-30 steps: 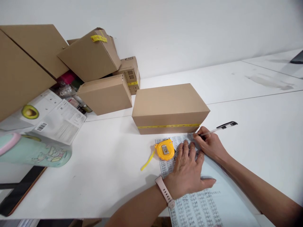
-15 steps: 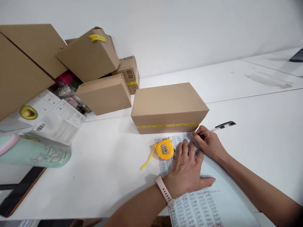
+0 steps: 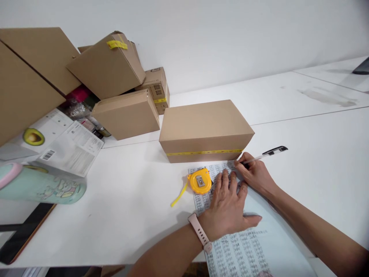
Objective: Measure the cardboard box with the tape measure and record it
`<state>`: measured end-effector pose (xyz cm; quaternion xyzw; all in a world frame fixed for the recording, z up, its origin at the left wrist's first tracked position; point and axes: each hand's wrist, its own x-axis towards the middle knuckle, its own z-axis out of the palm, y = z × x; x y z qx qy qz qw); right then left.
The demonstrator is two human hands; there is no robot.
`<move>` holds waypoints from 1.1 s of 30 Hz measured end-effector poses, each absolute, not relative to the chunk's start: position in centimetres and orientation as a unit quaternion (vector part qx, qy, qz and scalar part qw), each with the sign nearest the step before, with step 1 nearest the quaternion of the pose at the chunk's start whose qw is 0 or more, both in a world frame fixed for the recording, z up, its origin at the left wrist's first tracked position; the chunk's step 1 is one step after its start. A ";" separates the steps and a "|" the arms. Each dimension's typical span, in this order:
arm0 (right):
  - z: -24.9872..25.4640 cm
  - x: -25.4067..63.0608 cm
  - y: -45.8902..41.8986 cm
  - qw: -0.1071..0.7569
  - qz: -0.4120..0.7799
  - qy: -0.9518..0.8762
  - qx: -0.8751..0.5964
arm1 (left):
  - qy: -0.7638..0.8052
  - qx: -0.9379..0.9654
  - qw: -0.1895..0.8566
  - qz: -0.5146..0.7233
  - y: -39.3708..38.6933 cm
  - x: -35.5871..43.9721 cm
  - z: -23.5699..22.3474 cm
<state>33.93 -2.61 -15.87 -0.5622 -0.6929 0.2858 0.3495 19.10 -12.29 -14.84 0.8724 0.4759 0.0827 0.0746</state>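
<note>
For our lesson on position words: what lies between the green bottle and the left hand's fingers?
In the head view, the orange tape measure lies there on the printed sheet, near the left hand, its yellow strap reaching onto the white tabletop.

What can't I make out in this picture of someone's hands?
All in the head view:
Tip of the slim black-and-clear plastic pen: hidden by the right hand.
Writing on the pale, printed paper sheet: too small to read, partly under the left hand.
Left end of the mint-green cylindrical bottle: cut off by the left edge.
Inside of the brown cardboard box nearest the hands: hidden by its walls.
</note>
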 end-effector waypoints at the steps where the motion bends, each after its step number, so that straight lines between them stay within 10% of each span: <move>1: -15.9 33.9 -2.6 0.350 0.285 -0.691 -0.564 | 0.476 0.872 0.074 0.083 -12.3 19.1 -14.8; 33: -15.8 34.0 -2.6 0.355 0.269 -0.685 -0.576 | 0.477 0.871 0.079 0.091 -12.2 19.1 -14.8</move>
